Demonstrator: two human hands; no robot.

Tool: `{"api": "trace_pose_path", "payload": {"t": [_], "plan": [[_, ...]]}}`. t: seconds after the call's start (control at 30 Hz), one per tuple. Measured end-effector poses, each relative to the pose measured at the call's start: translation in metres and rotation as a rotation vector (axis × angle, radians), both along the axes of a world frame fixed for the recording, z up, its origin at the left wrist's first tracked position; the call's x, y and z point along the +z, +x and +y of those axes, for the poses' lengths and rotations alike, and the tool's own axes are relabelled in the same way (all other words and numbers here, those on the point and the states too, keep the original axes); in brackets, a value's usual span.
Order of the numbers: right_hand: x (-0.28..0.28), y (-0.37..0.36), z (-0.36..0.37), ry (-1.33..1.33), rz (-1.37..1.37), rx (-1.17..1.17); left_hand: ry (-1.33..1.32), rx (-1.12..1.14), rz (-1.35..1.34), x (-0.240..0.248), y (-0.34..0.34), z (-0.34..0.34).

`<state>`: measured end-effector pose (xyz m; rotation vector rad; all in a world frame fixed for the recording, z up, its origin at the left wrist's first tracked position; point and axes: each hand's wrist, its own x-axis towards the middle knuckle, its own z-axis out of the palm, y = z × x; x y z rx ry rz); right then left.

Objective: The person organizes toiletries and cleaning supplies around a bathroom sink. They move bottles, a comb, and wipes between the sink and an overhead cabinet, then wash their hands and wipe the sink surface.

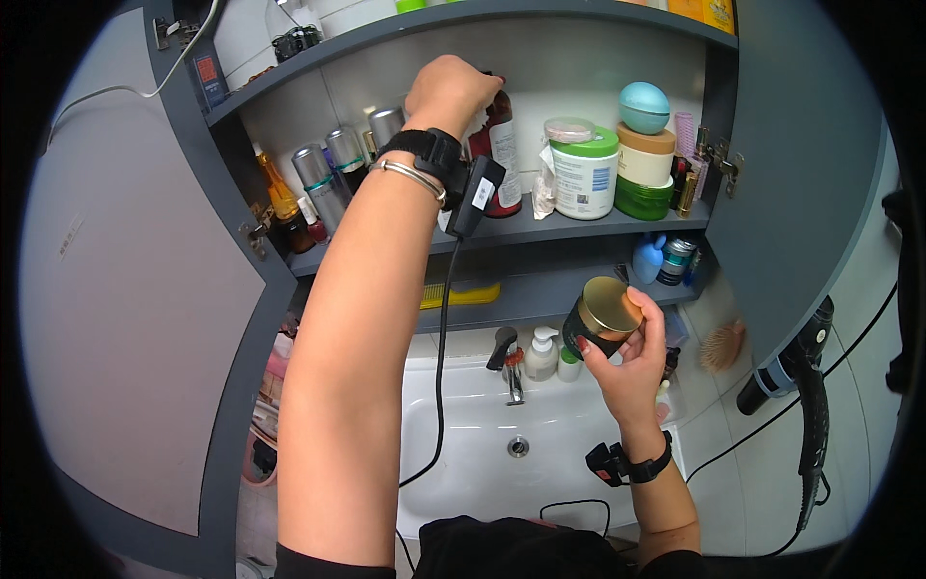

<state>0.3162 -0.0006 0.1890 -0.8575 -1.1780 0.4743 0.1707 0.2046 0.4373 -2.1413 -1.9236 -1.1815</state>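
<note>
My left hand reaches up to the cabinet's middle shelf and is closed at the neck of a dark red bottle with a white label. Most of its fingers are hidden behind the hand. The bottle stands upright near the shelf's front edge. Lower down, over the back of the sink, my right hand is wrapped round a dark green jar with a gold top. That jar is tilted, its top turned up toward me.
Silver-capped bottles stand left of my arm. To the right are a green-lidded white tub and stacked jars under a blue ball-shaped container. A yellow comb lies below. A hair dryer hangs right of the sink.
</note>
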Motion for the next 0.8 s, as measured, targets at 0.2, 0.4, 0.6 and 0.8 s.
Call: {"api": "trace_pose_path", "payload": {"t": [0.2,0.4,0.6,0.8], "plan": [[-0.006,0.009,0.004,0.020,0.008,-0.031,0.109,-0.039,0.032,-0.007,0.003,0.000],[0.001,0.003,0.016,0.019,-0.006,-0.018,0.260,-0.227,0.061,-0.023,-0.009,-0.012],[0.006,-0.005,0.021,0.038,-0.011,-0.014,0.338,-0.212,0.008,-0.025,-0.018,-0.031],[0.014,-0.011,0.028,0.021,-0.020,0.012,0.150,-0.357,-0.065,0.007,-0.034,-0.081]]}}
